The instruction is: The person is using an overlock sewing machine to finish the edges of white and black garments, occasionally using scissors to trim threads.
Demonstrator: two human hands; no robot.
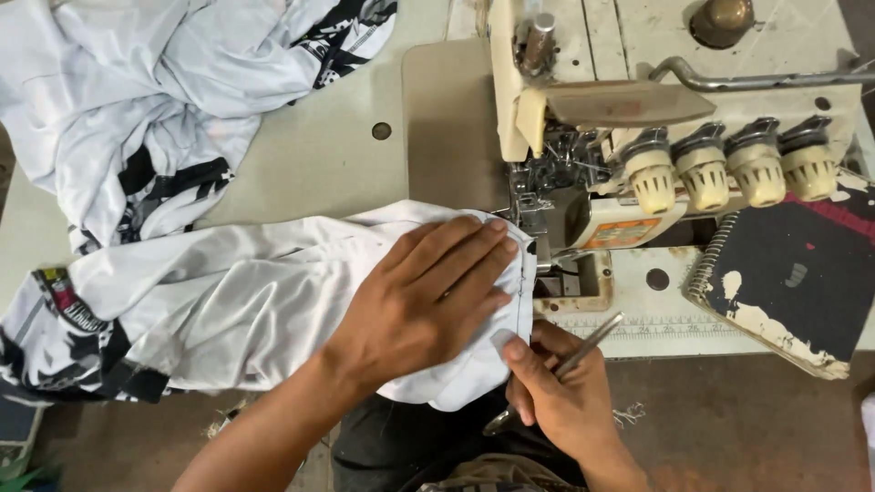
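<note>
A pale, worn sewing table (310,164) fills the view, its flat top scuffed and pierced by a small round hole, with a brown floor showing below its front edge. The left hand (428,296) lies flat and open on a white shirt (237,305), fingers spread and pressing the smooth, slightly shiny cloth down just beside the machine's needle area. The right hand (561,396) is closed around thin metal tweezers (583,346), while its thumb pinches the near edge of the same cloth; the tweezer tip points up and to the right, over the table's front edge. The shirt lies crumpled across the front of the table, white with black printed patches at its left end. Just beyond the fingers stands a cream sewing machine (592,137), boxy and chipped, with four ribbed round knobs (729,164) in a row along its front. To the right of the machine rests a dark spiral notebook (793,282) with a torn, peeling cover. At the far left of the table a second heap of white and black cloth (146,100) lies loosely bunched.
</note>
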